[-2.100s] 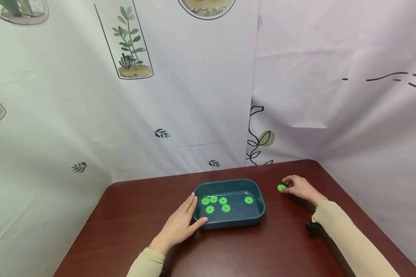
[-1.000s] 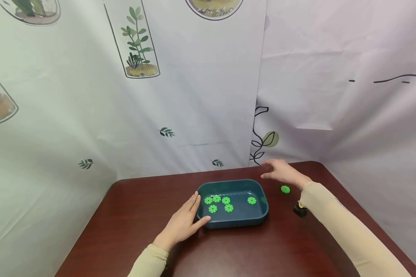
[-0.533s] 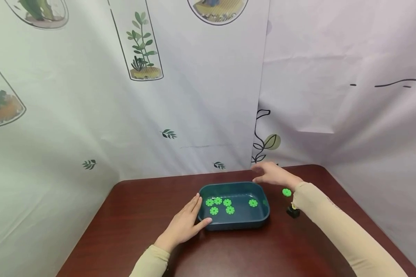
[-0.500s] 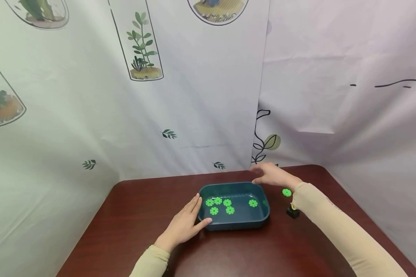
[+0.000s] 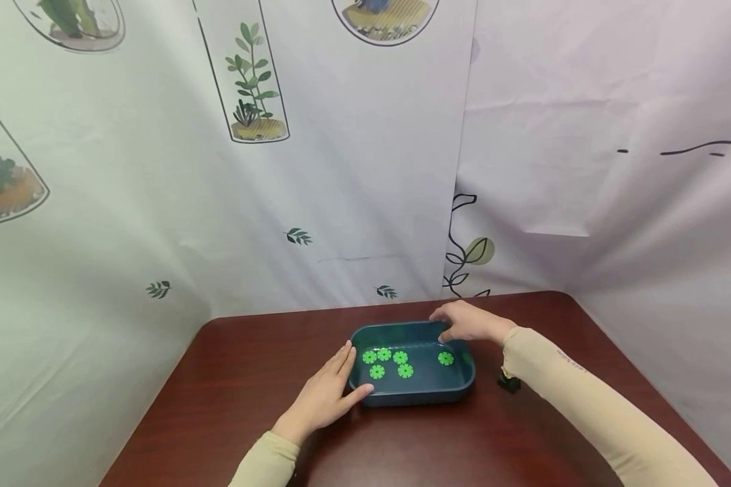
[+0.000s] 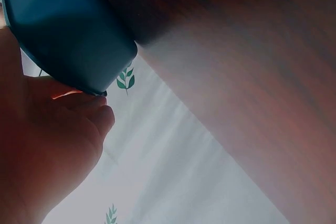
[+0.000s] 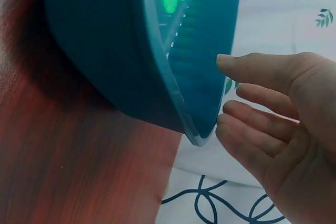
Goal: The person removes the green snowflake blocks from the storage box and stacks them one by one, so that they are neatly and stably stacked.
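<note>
A dark teal rectangular tray [image 5: 414, 399] stands on the table and holds several green notched, flower-like discs [image 5: 405, 370]. One disc [image 5: 446, 358] lies apart near its right end. My left hand [image 5: 323, 392] rests against the tray's left end, fingers straight along the side and thumb at the front rim. At the back right corner is my right hand [image 5: 472, 321], holding nothing. In the right wrist view its thumb [image 7: 257, 69] overlaps the tray's inside, while the spread fingers [image 7: 257, 119] are outside the rim, close to it.
The dark red wooden table [image 5: 244, 365] has its back edge close to a white cloth backdrop [image 5: 353, 189] printed with plants. A small black device [image 5: 509, 381] hangs below the right wrist.
My right hand has left a green disc on the table at right, moved left, then lowered to the tray's back right corner. The sleeve now hides that disc. The left hand stays put.
</note>
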`<state>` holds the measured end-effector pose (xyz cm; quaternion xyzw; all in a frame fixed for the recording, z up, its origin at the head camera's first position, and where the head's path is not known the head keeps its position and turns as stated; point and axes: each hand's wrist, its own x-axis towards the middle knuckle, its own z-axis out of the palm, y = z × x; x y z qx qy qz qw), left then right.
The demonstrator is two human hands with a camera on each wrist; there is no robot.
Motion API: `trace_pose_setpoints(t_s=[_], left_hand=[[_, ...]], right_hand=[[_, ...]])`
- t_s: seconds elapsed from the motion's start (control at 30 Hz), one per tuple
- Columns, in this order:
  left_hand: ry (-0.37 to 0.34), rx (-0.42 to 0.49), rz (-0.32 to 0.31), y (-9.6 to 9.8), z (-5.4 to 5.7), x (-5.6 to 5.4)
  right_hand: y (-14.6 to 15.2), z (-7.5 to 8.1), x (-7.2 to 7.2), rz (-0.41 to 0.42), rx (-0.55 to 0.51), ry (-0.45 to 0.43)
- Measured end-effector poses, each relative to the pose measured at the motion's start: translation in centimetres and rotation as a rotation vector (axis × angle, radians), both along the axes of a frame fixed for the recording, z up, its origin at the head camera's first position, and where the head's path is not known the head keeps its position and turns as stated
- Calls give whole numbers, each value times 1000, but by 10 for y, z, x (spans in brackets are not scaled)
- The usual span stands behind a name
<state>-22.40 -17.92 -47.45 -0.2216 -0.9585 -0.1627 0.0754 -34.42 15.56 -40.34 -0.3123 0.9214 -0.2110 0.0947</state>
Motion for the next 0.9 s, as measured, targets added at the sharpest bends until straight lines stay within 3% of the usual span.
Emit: trace_pose_setpoints(t_s=[0.23,0.5,0.9], left_hand=[[-7,-1,3,1,1,0],[-12,2,8,-1,2,0],[-14,-4,5,-1,-1,1]], right_hand=[[2,1,2,-19,-17,-21],[-4,3,6,56,52,-24],[-14,-15,12,80,149,-97]])
